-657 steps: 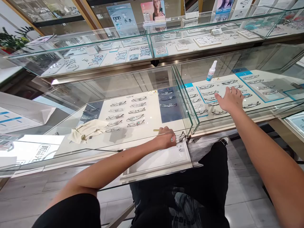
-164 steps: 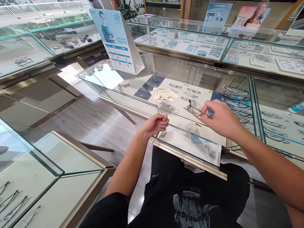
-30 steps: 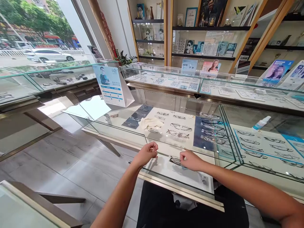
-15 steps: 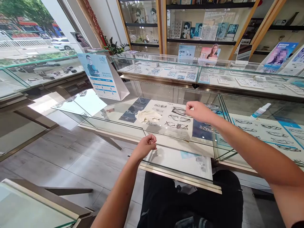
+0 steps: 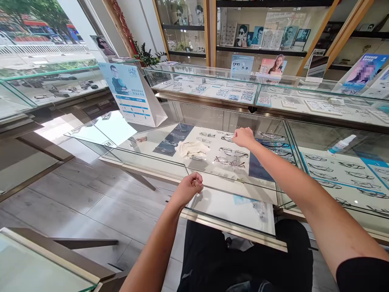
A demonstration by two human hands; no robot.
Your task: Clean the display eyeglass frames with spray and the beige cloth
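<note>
My right hand (image 5: 244,137) is closed in a fist-like pinch over the glass-topped display case (image 5: 170,172). Whatever its fingers hold, if anything, is hidden. Beneath and beside it, rows of eyeglasses (image 5: 233,152) show on white and dark blue panels. My left hand (image 5: 189,189) hovers by the near edge of the case, above the pulled-out drawer (image 5: 221,207). Its fingers are curled in towards the thumb, and I cannot make out anything between them. A crumpled cream cloth (image 5: 192,149) lies between the hands, farther back on the glass.
A white spray bottle (image 5: 342,144) with a blue label stands on the right. At the left end are a tent-shaped advertising sign (image 5: 130,93) and a white sheet (image 5: 114,129). More glass cases (image 5: 206,85) run behind. A small clear packet (image 5: 259,209) lies in the drawer.
My right hand has shifted slightly left and up, its back now turned more towards me. The left hand stays near the same spot, fingers still curled. The view has tilted slightly.
</note>
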